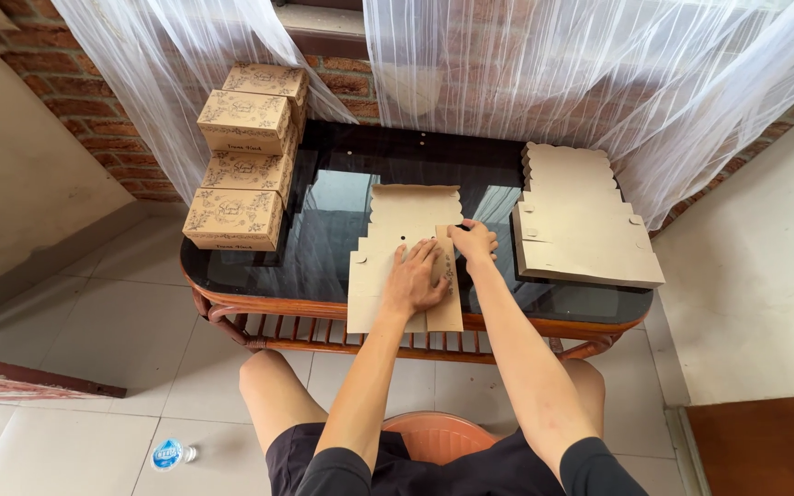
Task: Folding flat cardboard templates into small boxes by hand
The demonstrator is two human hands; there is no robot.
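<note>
Brown cardboard lies flat in the middle of the frame: one unfolded box sheet (pixel 403 266) on the dark glass table (pixel 323 248); its long side runs from the near edge of the table up toward the window, and its wavy flap sits at the far end, toward the top of the frame; the near end hangs a little over the table's wooden rim.

The left hand (pixel 415 276) lies right on top of the sheet, palm down; its fingers (pixel 425 253) are spread flat and loose, pressing the card, not closed around anything; they point up the frame, along the long side of the sheet.

The right hand (pixel 473 241) is just to the right, at the sheet's right edge, a little higher in the frame; its fingers are curled in and seem to pinch the edge of a side flap, though how tight the hold is I cannot tell; so both hands touch the sheet, and the left one covers more of it, while the right one is closer to the fold line on the right side.

Well to the right of the hands lies a stack of flat sheets (pixel 581 225) of the same brown card; at the upper left of the frame stand folded printed boxes (pixel 245 161), piled up on the table's left end; a small bottle (pixel 172 453) lies on the tiled floor at the lower left.
</note>
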